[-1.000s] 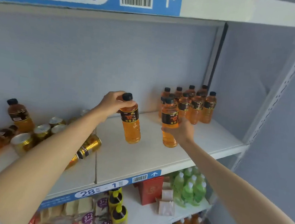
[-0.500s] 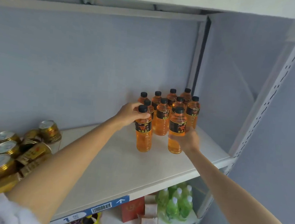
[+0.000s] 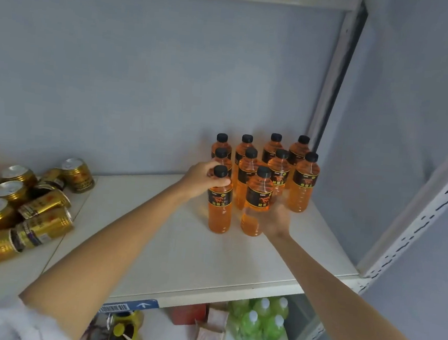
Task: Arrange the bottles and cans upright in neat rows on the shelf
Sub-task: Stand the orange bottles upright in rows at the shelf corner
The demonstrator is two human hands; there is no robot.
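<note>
Black bottle labels (image 3: pixel 219 199) with unreadable gold characters, barcode and white arrow on blue shelf tag (image 3: pixel 131 306)

Upright bottles (image 3: pixel 304 181) are grouped at the back right of the shelf (image 3: pixel 188 250), in rows. Two more bottles stand in front of them: the left front bottle (image 3: pixel 219 207) is gripped at the neck by the left hand (image 3: pixel 200 181), the right front bottle (image 3: pixel 257 202) low on its right side by the right hand (image 3: pixel 275 220). Cans (image 3: pixel 11 205) are heaped at the far left, some upright, some lying. Other goods (image 3: pixel 260 325) sit on the shelf below.
</note>
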